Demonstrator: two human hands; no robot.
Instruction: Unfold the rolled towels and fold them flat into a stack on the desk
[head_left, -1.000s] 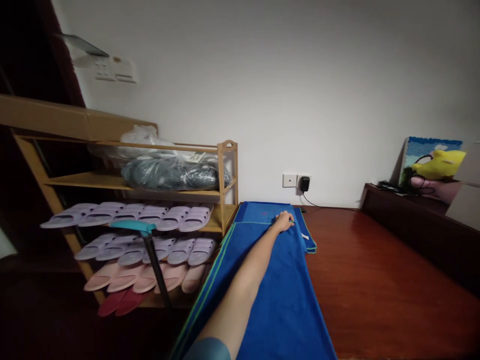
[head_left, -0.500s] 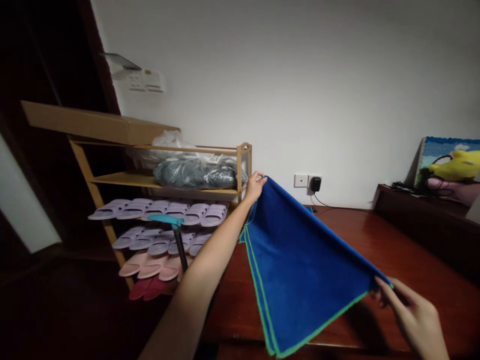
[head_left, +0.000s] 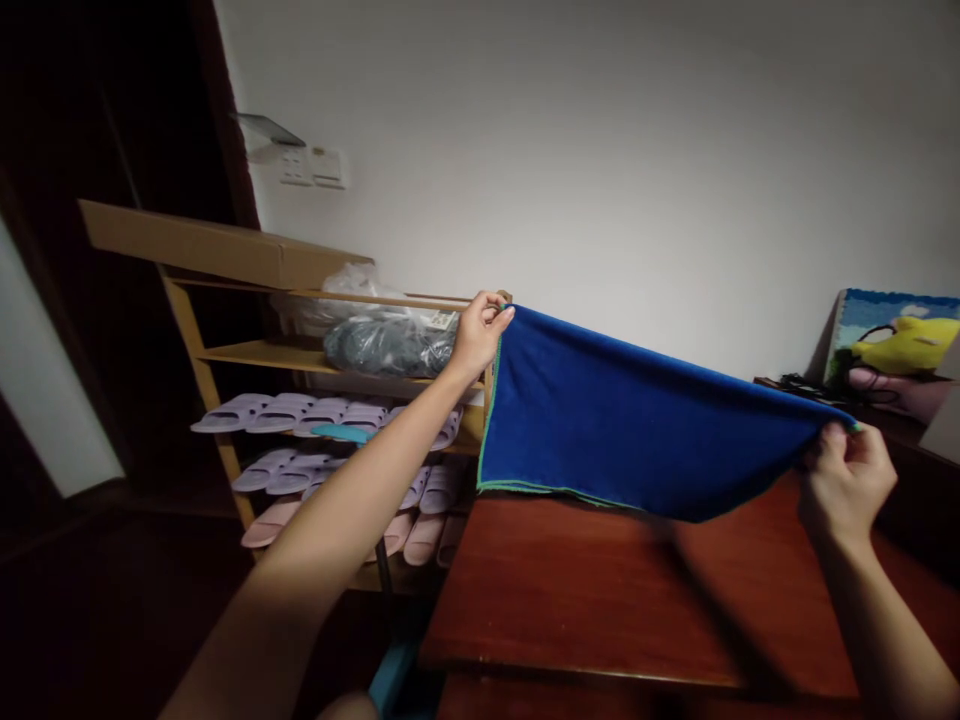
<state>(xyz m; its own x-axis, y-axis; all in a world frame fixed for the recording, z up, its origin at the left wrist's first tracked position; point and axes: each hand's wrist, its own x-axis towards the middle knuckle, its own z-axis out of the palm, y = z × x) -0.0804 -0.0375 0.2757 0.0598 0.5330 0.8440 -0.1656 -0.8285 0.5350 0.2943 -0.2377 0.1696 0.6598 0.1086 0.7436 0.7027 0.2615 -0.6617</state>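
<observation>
From my end, I have the blue rectangular cloth with green-stitched hems point(head_left: 637, 410) stretched between the two hands, hanging in front of the white wall point(head_left: 600, 150) and over the glossy red-brown wooden table point(head_left: 600, 610). My left hand point(head_left: 481, 330) pinches its upper left corner between thumb and fingers; my right hand point(head_left: 847, 480) grips the upper right corner, thumb against curled fingers. The top edge slopes down toward the right and the cloth sags below it; I cannot tell whether the lower hem touches the wood.

A stretch of tabletop shows between that hem and the table's front edge, crossed by a dark shadow. On the left, room is tighter: my left hand and forearm overlap the light wooden shoe rack point(head_left: 259, 354) in my view. On the right, a dark ledge point(head_left: 911, 430) stands behind my right hand.

The rack's top carries a long brown cardboard box point(head_left: 217, 250), its contents hidden. Below it, a clear plastic bag point(head_left: 397, 345) holds something dark grey that I cannot identify. Lower tiers hold lilac slippers point(head_left: 236, 412) and pink slippers point(head_left: 424, 540).
</observation>
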